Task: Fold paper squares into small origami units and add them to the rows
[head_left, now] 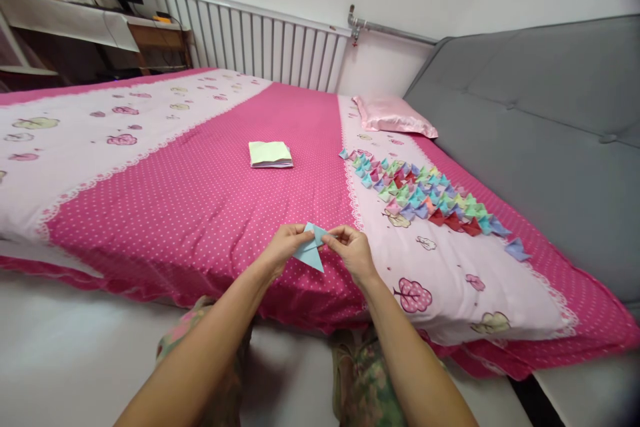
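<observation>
— What takes up most of the view?

— One bed, covered by a pink dotted sheet with pale bands printed with little trees. On the right stands one grey padded panel, and at the far wall one white radiator.

— What lies on the bed?

— On the right pale band there is a spread of folded paper pieces, packed edge to edge in a long patch running from far to near. They are blue, green, pink and red, and there are dozens, too many and too small to count exactly. One single blue piece lies just apart at the near right end. Beyond the patch, at the far right, lies one pink pillow. On the pink middle strip, well apart from the pieces, lies one small stack of paper with a pale green sheet on top.

— And the hands?

— Two, both over the near edge of the bed. The left hand and the right hand each pinch the upper part of one light blue paper, folded to a point that aims down. It hangs between them, above the sheet.
</observation>
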Available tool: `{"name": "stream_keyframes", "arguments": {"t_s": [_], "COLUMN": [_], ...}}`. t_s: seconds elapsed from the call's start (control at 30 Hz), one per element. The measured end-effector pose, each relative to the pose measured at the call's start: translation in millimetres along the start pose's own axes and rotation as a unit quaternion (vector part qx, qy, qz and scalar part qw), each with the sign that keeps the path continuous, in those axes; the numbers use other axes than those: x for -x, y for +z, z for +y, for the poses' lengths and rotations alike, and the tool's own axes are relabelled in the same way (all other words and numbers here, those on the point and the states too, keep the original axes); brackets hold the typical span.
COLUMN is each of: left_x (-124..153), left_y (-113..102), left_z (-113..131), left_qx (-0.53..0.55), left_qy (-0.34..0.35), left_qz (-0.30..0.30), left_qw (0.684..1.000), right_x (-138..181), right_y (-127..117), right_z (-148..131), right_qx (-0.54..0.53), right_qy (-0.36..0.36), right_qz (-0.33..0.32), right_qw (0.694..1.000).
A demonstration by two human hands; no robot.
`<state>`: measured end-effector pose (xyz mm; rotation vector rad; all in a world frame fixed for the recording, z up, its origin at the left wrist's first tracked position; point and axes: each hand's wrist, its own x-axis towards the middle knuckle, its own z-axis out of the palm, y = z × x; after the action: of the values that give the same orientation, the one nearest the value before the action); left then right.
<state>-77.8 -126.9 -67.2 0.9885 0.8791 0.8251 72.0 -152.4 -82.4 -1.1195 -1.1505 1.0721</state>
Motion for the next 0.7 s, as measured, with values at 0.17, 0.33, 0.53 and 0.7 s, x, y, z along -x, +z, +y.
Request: {"name": "stream_keyframes", "arguments": {"t_s": [0.17,0.33,0.53,0.7], "left_x": [2.3,4.2,4.8,3.6], "left_y": [1.2,3.4,5.8,5.8], "left_z": [3.0,7.3,6.2,0.6], "left_qx": [-0.023,-0.05,-0.1,-0.077], "left_qy": [0.008,0.026,0.047,0.043], "left_qz": [-0.017,0.006,-0.008,0.02], "left_qw": [1.0,0.998,0.994,0.996], "right_x": [-0.1,-1.4,-0.3,1.0], "right_y": [-0.3,-2.4,-0.5,0.4], "right_z": [0.6,1.5,-0.5,-1.7], "right_qx": [-0.014,-0.012,-0.002,-0.019], "right_qy": [0.001,-0.013,-0.015,-0.012], "right_qz": [0.027,0.045,0.033,0.008], "right_qw": [1.0,0.999,0.999,1.0]}}
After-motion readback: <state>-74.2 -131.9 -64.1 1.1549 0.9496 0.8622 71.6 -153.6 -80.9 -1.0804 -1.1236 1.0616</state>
